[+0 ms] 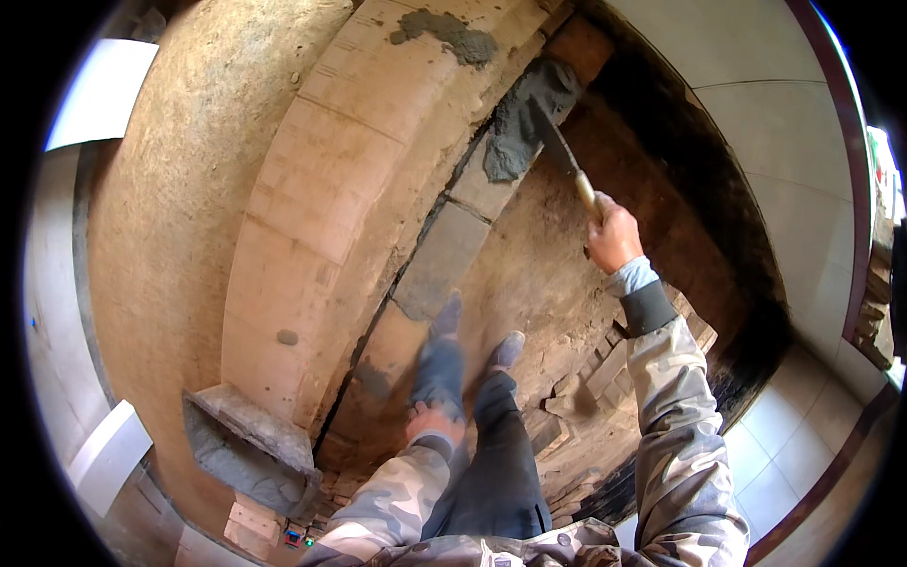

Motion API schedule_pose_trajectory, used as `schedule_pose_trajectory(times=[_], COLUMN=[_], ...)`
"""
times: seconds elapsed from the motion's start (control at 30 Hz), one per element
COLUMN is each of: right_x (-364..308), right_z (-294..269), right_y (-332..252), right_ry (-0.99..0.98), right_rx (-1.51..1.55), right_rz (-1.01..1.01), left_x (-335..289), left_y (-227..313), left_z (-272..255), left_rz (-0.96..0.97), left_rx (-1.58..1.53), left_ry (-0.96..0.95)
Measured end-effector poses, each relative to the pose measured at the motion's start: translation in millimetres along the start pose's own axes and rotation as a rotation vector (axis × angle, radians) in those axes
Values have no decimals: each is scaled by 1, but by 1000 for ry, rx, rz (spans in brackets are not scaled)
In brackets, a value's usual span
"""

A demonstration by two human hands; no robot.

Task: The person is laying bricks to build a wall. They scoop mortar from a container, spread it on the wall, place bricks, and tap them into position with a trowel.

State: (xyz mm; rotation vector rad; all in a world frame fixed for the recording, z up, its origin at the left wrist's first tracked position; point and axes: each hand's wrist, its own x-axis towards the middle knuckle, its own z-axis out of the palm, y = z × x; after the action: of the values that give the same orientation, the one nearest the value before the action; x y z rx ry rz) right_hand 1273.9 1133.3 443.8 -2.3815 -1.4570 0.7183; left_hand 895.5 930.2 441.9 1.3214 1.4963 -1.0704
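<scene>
My right hand [614, 236] grips the wooden handle of a trowel [561, 145], its arm stretched far forward. The trowel's blade meets a heap of wet grey mortar [521, 128] spread over the far part of a narrow row of bricks. Nearer to me, a grey brick or block [442, 248] in that row shows a bare top. My left hand [436, 422] rests on my left knee with nothing visible in it; its fingers lie over the trouser leg.
A wide pinkish slab ledge [312, 180] runs along the row's left, with mortar blobs [444, 36] on it. A mortar trough [250, 454] stands at lower left. Loose bricks [605, 373] are piled right of my feet. A pale tiled surface [756, 90] borders the blackened edge at right.
</scene>
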Motion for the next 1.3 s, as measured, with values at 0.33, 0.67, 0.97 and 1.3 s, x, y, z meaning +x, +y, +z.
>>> schedule_pose_trajectory(times=[0.33, 0.67, 0.97, 1.3], right_x=[-47, 6, 2, -90], right_z=[3, 99, 113, 92], right_y=[-7, -37, -33, -78], right_ry=[-156, 87, 139, -132], right_rx=[178, 714, 629, 1230], right_rz=[49, 307, 372, 673], left_x=[-2, 1, -3, 7], left_y=[-2, -1, 4, -3], left_z=[11, 7, -7, 1], left_rz=[22, 20, 43, 61], left_rx=[37, 80, 68, 122], left_ry=[88, 82, 45, 74])
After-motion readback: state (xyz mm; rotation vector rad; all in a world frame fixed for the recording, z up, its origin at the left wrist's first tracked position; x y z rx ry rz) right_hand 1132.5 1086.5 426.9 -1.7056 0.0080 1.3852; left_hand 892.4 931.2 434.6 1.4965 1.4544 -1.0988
